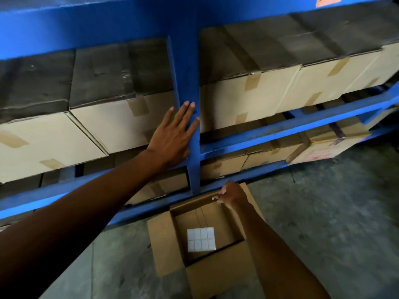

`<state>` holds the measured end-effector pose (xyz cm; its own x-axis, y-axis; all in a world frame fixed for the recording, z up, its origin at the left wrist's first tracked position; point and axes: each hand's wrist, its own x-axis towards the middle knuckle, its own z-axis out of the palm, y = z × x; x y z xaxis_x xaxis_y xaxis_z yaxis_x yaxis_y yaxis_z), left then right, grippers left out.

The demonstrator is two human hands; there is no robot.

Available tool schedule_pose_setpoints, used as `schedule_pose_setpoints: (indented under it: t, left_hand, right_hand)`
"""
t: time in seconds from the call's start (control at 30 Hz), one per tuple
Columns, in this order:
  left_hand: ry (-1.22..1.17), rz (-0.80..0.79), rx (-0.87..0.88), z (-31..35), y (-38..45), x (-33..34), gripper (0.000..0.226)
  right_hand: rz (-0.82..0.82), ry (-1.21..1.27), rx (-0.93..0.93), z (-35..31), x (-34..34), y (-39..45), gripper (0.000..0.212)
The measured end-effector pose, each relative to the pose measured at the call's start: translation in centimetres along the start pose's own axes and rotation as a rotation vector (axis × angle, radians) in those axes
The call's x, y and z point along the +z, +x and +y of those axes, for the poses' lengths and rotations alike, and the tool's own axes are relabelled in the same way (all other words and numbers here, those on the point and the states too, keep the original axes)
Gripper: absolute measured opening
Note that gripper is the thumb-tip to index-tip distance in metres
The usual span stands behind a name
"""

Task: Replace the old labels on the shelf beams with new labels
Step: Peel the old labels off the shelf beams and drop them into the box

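Observation:
My left hand (173,134) lies flat with fingers spread against the blue upright post (189,67) of the shelf. My right hand (232,194) hangs low over the far rim of an open cardboard box (166,240) on the floor, fingers pinched on a small white scrap, apparently a label piece (214,198). Inside the box lies a white sheet of square labels (201,239). An orange label (328,0) shows on the top blue beam at the upper right edge.
Taped cardboard cartons (248,100) fill the blue shelf levels on both sides of the post. Lower blue beams (280,128) run to the right. Grey concrete floor (334,212) spreads around the open box.

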<state>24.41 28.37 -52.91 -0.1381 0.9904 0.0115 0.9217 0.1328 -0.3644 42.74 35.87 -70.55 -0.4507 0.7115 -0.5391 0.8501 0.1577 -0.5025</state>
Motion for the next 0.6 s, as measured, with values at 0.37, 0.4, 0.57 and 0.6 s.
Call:
schedule_pose_setpoints:
  t: [0.37,0.4,0.57,0.6]
  left_hand:
    - [0.142,0.016,0.014,-0.4,0.0,1.3,0.091]
    - [0.124,0.009,0.027,-0.6,0.0,0.8,0.089]
    - [-0.090,0.127,0.003,-2.9,-2.2,-2.1,0.079]
    - [-0.100,0.175,-0.005,-3.8,-2.9,-2.7,0.078]
  right_hand:
    - [-0.021,0.087,0.005,0.0,0.2,1.6,0.009]
    - [-0.012,0.111,-0.011,-0.6,-0.4,1.4,0.007]
    - [0.253,0.231,-0.198,-6.6,-4.6,-0.7,0.019]
    - [0.342,0.281,-0.244,-8.4,-5.5,-1.7,0.022]
